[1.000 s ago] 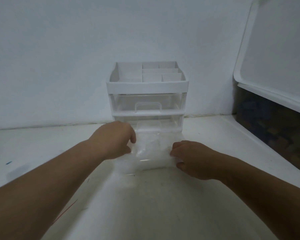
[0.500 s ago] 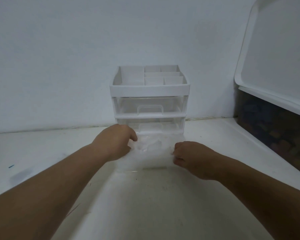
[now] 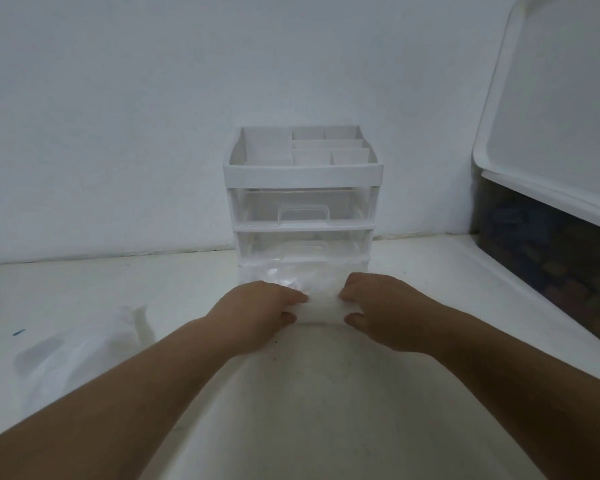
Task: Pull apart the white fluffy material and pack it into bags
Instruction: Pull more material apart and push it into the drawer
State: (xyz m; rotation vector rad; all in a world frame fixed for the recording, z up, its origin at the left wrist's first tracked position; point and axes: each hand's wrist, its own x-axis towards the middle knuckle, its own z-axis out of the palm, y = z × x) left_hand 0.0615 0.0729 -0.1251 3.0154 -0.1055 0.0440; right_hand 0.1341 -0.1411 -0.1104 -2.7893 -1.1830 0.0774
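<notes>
Edges: drawer unit [image 3: 302, 216] sitting just behind bag [image 3: 310, 284].
Hands: left hand [image 3: 257, 315] and right hand [image 3: 388, 313] pinching bag's near edge.

A glossy clear plastic bag [image 3: 293, 278] wrapped soft white fluff [image 3: 321, 309] in the grip; just beyond stood a drawer unit [image 3: 302, 209] of transparent and matt white plastic.

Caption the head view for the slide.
The left hand and right hand pinch a clear bag of white fluffy filling on the table before a clear drawer organizer.
</notes>
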